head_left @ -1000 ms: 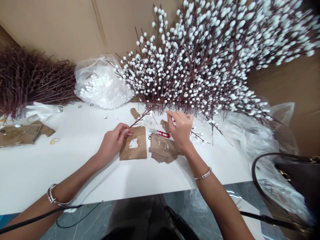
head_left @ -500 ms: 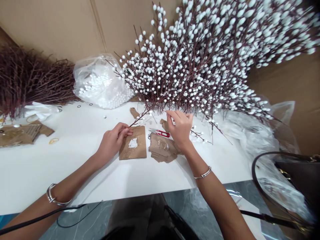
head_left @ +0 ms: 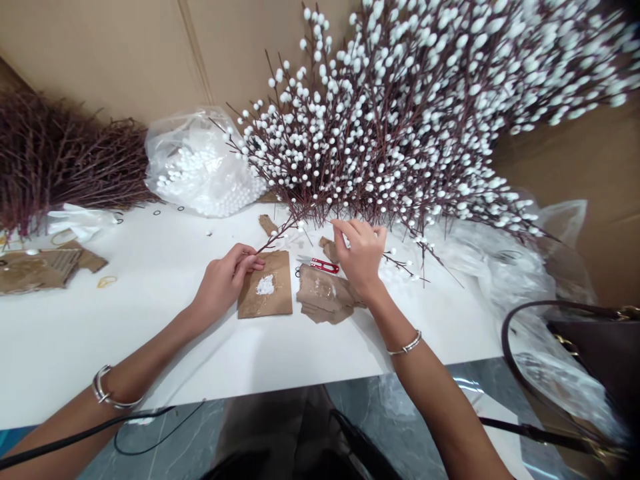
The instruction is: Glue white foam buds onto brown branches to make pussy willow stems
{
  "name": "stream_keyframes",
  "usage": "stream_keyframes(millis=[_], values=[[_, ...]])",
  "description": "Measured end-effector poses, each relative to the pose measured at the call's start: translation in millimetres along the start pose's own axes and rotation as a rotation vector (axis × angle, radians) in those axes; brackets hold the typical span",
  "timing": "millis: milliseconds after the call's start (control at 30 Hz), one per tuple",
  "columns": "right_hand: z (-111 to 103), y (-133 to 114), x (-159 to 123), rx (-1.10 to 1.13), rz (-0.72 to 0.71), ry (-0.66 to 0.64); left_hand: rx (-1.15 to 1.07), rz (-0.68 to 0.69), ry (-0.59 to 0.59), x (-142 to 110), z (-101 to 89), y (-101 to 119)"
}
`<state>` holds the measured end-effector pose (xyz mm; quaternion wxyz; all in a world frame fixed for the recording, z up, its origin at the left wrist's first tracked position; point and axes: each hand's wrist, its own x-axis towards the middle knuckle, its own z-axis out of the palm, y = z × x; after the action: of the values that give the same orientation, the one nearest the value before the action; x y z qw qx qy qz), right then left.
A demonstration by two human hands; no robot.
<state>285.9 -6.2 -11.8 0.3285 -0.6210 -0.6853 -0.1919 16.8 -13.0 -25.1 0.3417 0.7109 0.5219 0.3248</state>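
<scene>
A white flat worktop (head_left: 175,363) ran from side to side. Small red snips with metal blades (head_left: 324,266) lay near its middle. Toward its left end was a flat, torn piece of brown cardboard (head_left: 45,267), with a thin yellow loop (head_left: 106,282) just beside it. A crumpled white plastic sheet (head_left: 83,221) and a tiny dark ring (head_left: 157,213) lay closer to the far edge. Crinkly clear plastic bags (head_left: 517,273) were heaped at the right end. A dark brown handbag with a curved handle (head_left: 585,347) sat by the near right corner. Below the near edge was a shiny grey floor with pale streaks (head_left: 165,433).
</scene>
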Motion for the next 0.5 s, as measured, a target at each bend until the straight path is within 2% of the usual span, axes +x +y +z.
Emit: stream_keyframes(millis=[500], values=[[-0.7,0.5,0.0,-0.002,0.008,0.017,0.012,0.008,0.0,1.8,0.1,-3.4]])
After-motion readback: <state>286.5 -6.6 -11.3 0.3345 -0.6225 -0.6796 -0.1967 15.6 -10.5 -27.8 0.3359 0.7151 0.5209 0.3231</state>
